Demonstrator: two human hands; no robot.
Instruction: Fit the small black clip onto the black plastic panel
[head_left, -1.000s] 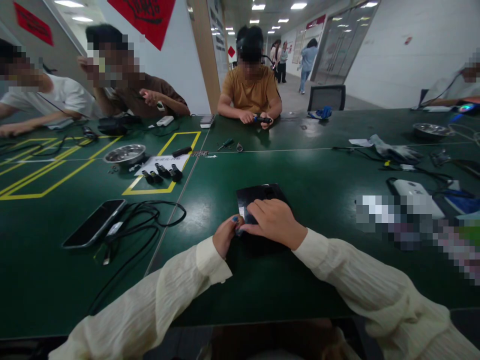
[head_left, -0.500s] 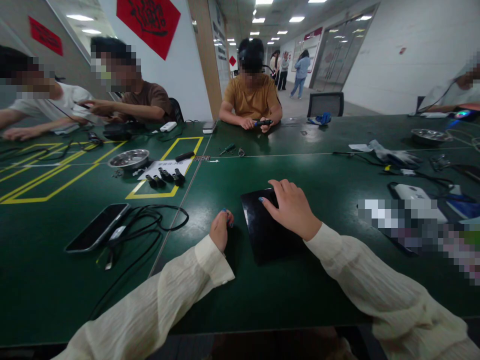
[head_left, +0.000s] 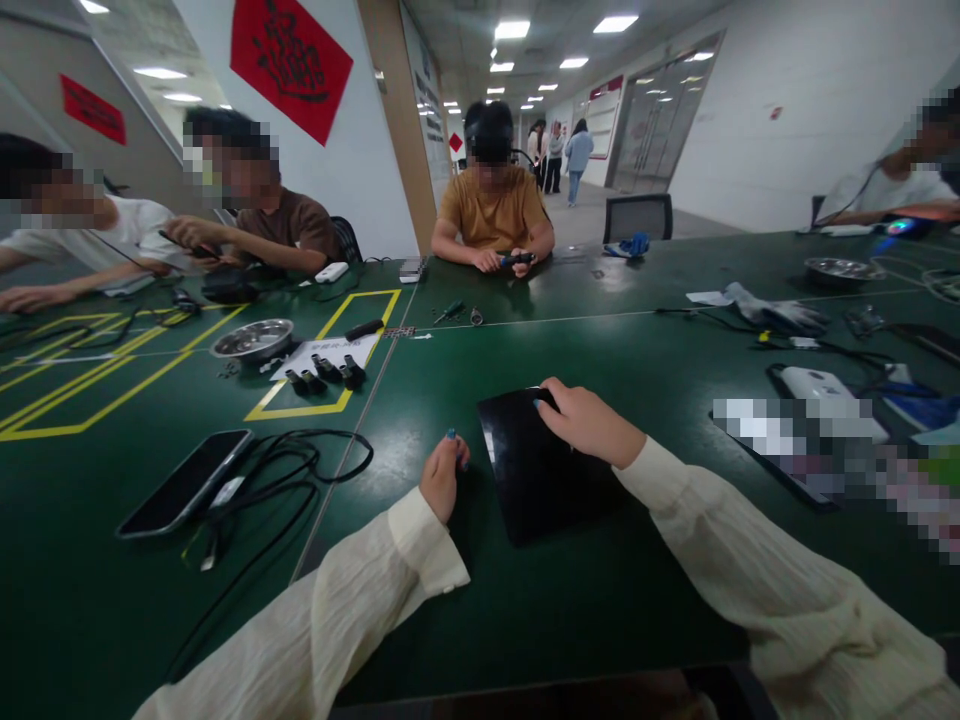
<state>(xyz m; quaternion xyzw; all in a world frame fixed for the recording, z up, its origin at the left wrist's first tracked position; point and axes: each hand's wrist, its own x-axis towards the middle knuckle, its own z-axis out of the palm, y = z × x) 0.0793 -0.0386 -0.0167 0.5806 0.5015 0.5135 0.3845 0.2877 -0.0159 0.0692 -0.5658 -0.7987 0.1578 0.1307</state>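
Observation:
A thin, glossy black panel (head_left: 517,480) lies flat on the green table in front of me. Over its upper right part is my right hand (head_left: 589,420), closed, with thumb and bent fingers at the far edge; the fingertips are partly hidden. To the left of the panel, apart from it, my left hand (head_left: 444,475) rests on its side in a loose fist, thumb on top. Nothing shows inside it. Farther left lie a smartphone (head_left: 184,485) and a coiled black cable (head_left: 300,465) with a plug end.
Black cylindrical parts (head_left: 326,370) stand by a paper sheet and a metal bowl (head_left: 253,340) at the left. On the right are a white device (head_left: 825,395), a glove (head_left: 776,310) and cables. Another person (head_left: 491,215) sits opposite, holding a dark tool.
My right thumb and fingers have drawn together at the panel's far edge. My left hand stays beside the panel. The view has tilted up slightly.

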